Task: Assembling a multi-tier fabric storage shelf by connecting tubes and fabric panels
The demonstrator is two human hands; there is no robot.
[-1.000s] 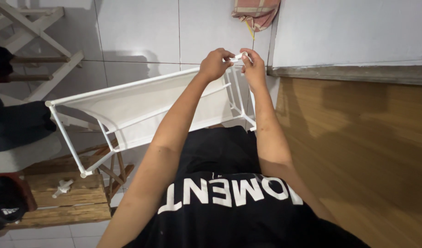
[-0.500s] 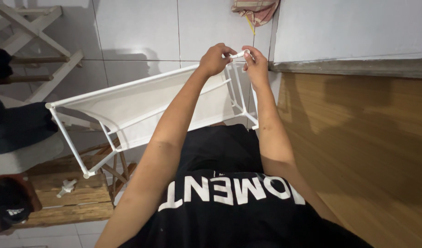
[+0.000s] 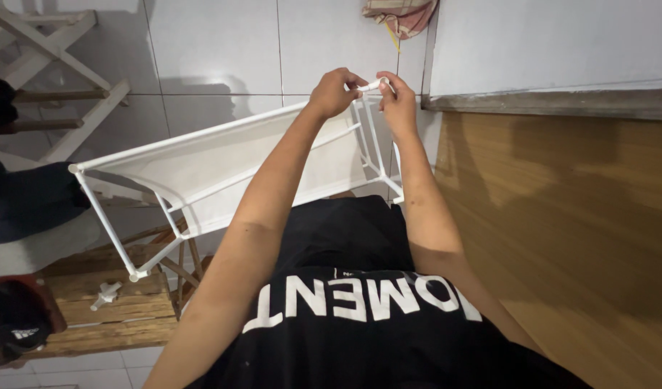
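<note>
The far corner of the white rack (image 3: pixel 201 162) was pinched by the left hand (image 3: pixel 333 92) while a small white connector (image 3: pixel 372 85), gripped by the right hand (image 3: pixel 396 101), was best pressed on squarely.

White rack frame (image 3: pixel 223 169) blocking ahead, wooden panel (image 3: pixel 561 230) close right, open tiled floor (image 3: pixel 216 50) beyond

i see a low wooden bench (image 3: pixel 93 320) at the lower left, standing on the white tiled floor (image 3: pixel 216 65). a small white plastic fitting (image 3: pixel 105 294) lies near the middle of its top. a white rack's corner foot (image 3: pixel 135 275) rests at the bench's far edge. a dark shoe (image 3: pixel 18 324) sits at the bench's left end.
</note>
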